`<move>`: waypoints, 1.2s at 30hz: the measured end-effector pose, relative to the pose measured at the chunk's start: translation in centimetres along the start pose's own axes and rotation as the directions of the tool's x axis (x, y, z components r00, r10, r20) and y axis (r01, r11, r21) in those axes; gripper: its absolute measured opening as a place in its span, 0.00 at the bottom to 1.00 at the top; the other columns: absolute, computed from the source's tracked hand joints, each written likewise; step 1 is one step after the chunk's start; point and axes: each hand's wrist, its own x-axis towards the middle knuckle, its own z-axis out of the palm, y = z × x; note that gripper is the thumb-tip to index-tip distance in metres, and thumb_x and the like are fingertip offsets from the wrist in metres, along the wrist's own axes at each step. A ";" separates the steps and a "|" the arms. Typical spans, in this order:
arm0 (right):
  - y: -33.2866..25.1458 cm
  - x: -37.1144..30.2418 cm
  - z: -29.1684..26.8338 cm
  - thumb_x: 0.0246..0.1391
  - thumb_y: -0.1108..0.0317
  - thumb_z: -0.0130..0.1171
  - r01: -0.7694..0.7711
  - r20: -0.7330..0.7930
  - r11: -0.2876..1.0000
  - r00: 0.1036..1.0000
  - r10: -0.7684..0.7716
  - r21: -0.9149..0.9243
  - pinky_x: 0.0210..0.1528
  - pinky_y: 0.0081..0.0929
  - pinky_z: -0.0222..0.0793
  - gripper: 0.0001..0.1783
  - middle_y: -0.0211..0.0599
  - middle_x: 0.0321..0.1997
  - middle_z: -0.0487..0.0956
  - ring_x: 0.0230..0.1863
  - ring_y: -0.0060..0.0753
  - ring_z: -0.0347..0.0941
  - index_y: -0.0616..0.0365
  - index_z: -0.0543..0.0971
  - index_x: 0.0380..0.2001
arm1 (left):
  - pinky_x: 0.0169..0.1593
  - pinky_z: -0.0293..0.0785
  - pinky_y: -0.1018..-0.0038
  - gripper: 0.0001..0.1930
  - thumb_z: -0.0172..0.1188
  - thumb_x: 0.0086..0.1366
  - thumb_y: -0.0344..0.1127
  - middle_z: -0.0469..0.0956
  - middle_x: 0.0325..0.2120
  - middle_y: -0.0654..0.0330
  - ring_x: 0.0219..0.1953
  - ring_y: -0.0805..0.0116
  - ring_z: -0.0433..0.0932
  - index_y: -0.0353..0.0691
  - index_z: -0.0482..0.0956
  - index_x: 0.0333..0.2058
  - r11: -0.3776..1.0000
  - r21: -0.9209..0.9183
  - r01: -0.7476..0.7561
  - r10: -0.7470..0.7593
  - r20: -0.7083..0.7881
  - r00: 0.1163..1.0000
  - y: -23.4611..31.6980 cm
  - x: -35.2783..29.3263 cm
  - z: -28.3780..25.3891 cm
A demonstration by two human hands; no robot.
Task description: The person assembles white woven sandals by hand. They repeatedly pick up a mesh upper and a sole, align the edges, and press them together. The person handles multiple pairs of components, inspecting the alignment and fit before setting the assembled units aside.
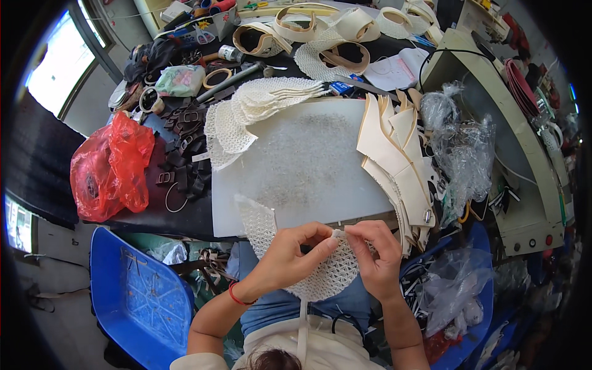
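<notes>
My left hand (293, 254) and my right hand (377, 258) pinch the top edge of a curved piece of white woven material (330, 276) between thumbs and fingertips. The piece hangs over my lap at the table's near edge, and one end of it (257, 223) rises to the left of my left hand, over the front of a pale board (296, 166). A small pale end shows between my fingertips. On the board's far left lies a fanned stack of similar white woven pieces (271, 100). Smooth cream cut pieces (394, 154) overlap along its right side.
Dark buckled straps (185, 139) and a red plastic bag (111, 169) lie left. A hammer (237, 79) and rolled cream strips (336, 37) are farther back. Clear plastic bags (459, 145) sit right, beside a beige machine housing (518, 142). Blue bins (145, 296) flank my legs.
</notes>
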 end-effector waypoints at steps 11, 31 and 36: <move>-0.8 1.7 -0.7 0.37 0.71 0.60 0.580 0.348 0.605 0.814 -0.466 -0.545 0.41 0.33 0.63 0.14 0.35 0.35 0.74 0.40 0.34 0.69 0.62 0.78 0.33 | 0.30 0.69 0.79 0.05 0.55 0.54 0.28 0.75 0.20 0.61 0.25 0.79 0.73 0.31 0.75 0.29 0.987 0.160 -0.032 0.051 -0.116 0.992 0.7 -0.4 0.1; 2.3 -2.8 -0.4 0.39 0.81 0.57 -0.175 -0.392 0.955 0.917 0.069 -0.241 0.36 0.29 0.65 0.06 0.41 0.29 0.73 0.31 0.39 0.68 0.62 0.72 0.24 | 0.31 0.72 0.81 0.07 0.56 0.58 0.27 0.78 0.22 0.60 0.25 0.78 0.76 0.28 0.77 0.31 0.988 0.152 -0.008 0.051 -0.276 0.960 0.0 0.1 -0.8; 0.9 -6.6 -2.4 0.38 0.79 0.61 -0.285 -0.158 0.942 0.953 0.258 -0.179 0.38 0.25 0.67 0.18 0.41 0.40 0.71 0.35 0.33 0.69 0.62 0.72 0.37 | 0.33 0.73 0.81 0.09 0.55 0.60 0.28 0.79 0.25 0.61 0.28 0.79 0.76 0.29 0.76 0.37 0.989 0.132 -0.058 0.103 -0.360 0.927 0.2 0.3 -1.7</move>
